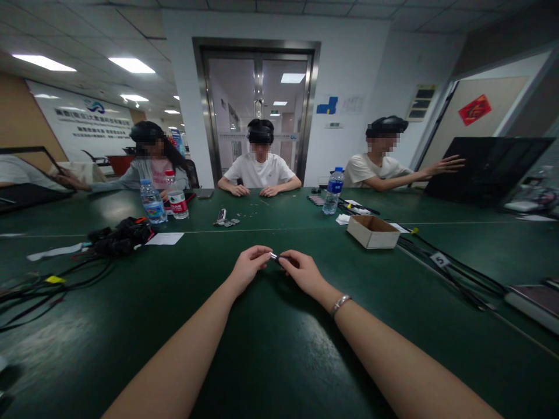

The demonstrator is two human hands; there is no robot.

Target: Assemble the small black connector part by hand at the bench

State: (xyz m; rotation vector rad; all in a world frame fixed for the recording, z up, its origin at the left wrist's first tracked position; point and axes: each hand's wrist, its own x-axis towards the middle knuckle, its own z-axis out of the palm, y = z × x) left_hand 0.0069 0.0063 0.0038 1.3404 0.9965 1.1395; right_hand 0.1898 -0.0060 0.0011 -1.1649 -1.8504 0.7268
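Both my hands meet above the green table (262,349), around a small slim object (274,257) with a silver end on the left and a dark part on the right. My left hand (250,265) pinches the silver end between thumb and fingertips. The dark end is gripped by the fingers of my right hand (303,269). What exactly the object is, I cannot make out. A silver bracelet (340,305) circles my right wrist.
An open box (374,233) and bottle (333,191) stand front right, near cables (454,273). At left are two bottles (152,202), black gear (122,235) and paper (165,238). Small pieces (227,221) lie ahead. Three people sit across the table; a fourth is partly visible far left.
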